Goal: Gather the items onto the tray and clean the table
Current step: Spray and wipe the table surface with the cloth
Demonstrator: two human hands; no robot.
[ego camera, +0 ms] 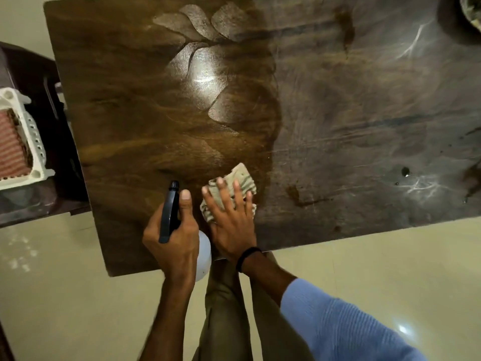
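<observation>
One crumpled cloth (243,175) lay near the front edge of the wooden table (130,100), pressed flat under the spread right hand (231,225) for wiping, while the left hand (174,243) gripped a spray bottle (168,209), probably ready to wet the wood.

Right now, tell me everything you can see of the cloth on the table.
The cloth is beige fabric with fine ribbed lines, bunched into a crumpled wad, not folded. It lies on the dark wooden table close to its near edge. The right hand presses flat on it, fingers straight and spread; cloth shows beyond the fingertips and left of the palm. The spray bottle in the left hand sits just left of it; contact between them cannot be told.
</observation>
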